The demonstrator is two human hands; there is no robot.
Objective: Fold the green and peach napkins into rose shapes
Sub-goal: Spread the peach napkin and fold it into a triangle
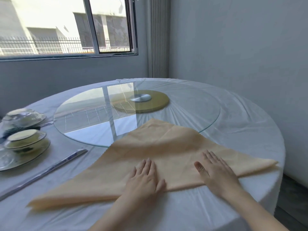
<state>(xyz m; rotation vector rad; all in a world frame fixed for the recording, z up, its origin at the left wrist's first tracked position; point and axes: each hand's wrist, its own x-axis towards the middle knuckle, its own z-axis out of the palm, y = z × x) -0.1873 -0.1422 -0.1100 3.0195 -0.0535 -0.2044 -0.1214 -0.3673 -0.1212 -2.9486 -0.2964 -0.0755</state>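
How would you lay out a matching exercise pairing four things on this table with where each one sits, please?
1. peach napkin
2. glass turntable
3. stacked dishes
4. long wrapped packet

A. far left of the table
B. middle of the table
C. between dishes and napkin
D. pressed flat under left hand and right hand

Pairs: 1-D, 2-B, 3-A, 4-C
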